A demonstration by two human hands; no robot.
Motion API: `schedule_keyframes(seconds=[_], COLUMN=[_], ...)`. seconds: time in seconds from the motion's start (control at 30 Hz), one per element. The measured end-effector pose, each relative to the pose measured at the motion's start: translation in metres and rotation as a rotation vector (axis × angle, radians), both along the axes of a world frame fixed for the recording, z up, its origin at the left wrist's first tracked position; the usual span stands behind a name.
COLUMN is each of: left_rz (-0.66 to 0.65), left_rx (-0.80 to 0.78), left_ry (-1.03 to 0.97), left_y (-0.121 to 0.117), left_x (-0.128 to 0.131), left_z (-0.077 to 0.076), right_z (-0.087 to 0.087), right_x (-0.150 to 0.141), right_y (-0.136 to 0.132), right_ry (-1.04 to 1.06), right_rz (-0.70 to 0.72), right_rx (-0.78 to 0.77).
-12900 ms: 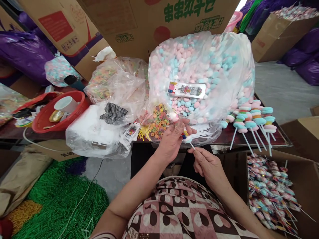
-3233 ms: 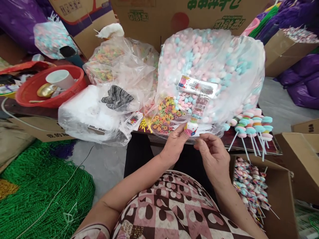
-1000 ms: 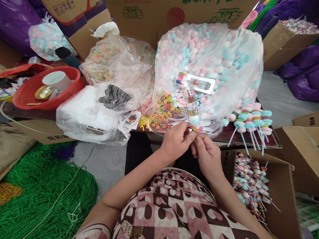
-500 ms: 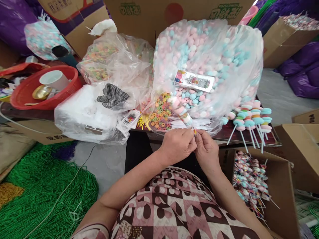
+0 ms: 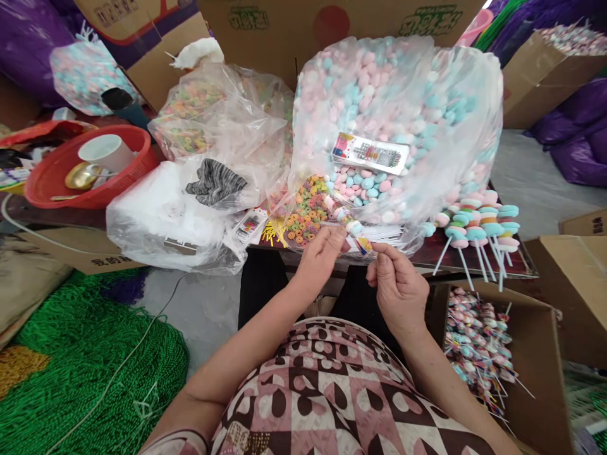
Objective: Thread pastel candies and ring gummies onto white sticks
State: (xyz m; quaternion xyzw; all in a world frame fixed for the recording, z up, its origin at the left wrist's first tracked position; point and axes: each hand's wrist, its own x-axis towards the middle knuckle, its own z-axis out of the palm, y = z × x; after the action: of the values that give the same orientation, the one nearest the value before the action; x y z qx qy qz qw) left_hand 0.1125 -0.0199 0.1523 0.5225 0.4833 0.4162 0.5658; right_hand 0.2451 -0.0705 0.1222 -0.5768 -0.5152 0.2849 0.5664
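Note:
My left hand (image 5: 318,254) and my right hand (image 5: 399,287) hold one candy skewer in a printed clear sleeve (image 5: 349,222) at the table's front edge. The skewer slants up to the left. My left fingers grip its middle, and my right thumb and forefinger pinch its lower end. Just behind lie loose coloured ring candies (image 5: 306,212) and white sticks (image 5: 391,234) inside a big clear bag of pink and blue candies (image 5: 403,101). A stack of printed sleeves (image 5: 370,152) rests on those candies.
Bare skewers (image 5: 478,222) lie on the table's right end. A cardboard box of wrapped skewers (image 5: 478,344) stands below them. To the left are a red basket (image 5: 121,186) with a cup, a white bag (image 5: 156,224) and more candy bags. Green beads (image 5: 80,360) cover the floor at left.
Half a second ago both hands pinched together at the sleeve's lower end. Now they are apart: my left hand has gone up to the skewer's middle, my right has dropped slightly.

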Motion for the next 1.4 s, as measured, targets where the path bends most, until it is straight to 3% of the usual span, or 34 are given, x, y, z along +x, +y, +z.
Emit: schedule_keyframes(seconds=[0.13,0.23,0.33,0.43,0.53,0.7,0.8,0.9,1.07,1.13,1.3,1.4], left_rz=[0.013,-0.04,-0.081,-0.003,0.043,0.021,0.066,0.058,-0.069,-0.087,-0.032,-0.067], left_rx=[-0.345,-0.386,-0.379,-0.336,-0.306,-0.38,-0.279,-0.231,-0.231,-0.098,0.41,0.519], left_ry=[-0.473,-0.613,-0.65,-0.648,-0.643,-0.571,-0.54,-0.476,-0.336,-0.159,0.52,0.664], left_y=[0.005,0.004,0.003,0.005,0.007,0.005,0.007,0.009,0.005,0.004,0.005,0.005], left_x=[0.009,0.016,0.018,0.017,0.016,0.016,0.013,0.012,0.012,0.009,0.002,0.002], left_z=[-0.006,-0.003,0.004,0.01,0.01,0.003,0.001,0.001,0.002,0.001,-0.007,-0.011], right_z=[-0.004,-0.007,-0.006,-0.001,0.004,0.011,0.014,0.013,0.004,0.002,0.006,0.009], right_x=[-0.006,-0.01,-0.011,-0.008,-0.006,-0.005,-0.002,-0.002,-0.007,-0.008,-0.007,-0.008], right_y=[-0.003,-0.004,-0.004,-0.004,-0.003,-0.004,-0.004,-0.003,-0.002,-0.003,-0.004,-0.001], right_ry=[-0.087,-0.071,0.123,0.252,0.258,0.218,0.246,0.373,0.414,0.404,0.31,0.229], right_rz=[0.003,0.011,0.099,0.25,0.345,0.446,0.49,0.463,0.332,0.308,0.229,0.212], right_rx=[0.082,0.068,-0.026,-0.176,-0.295,-0.332,-0.342,-0.355,-0.338,-0.333,-0.317,-0.283])
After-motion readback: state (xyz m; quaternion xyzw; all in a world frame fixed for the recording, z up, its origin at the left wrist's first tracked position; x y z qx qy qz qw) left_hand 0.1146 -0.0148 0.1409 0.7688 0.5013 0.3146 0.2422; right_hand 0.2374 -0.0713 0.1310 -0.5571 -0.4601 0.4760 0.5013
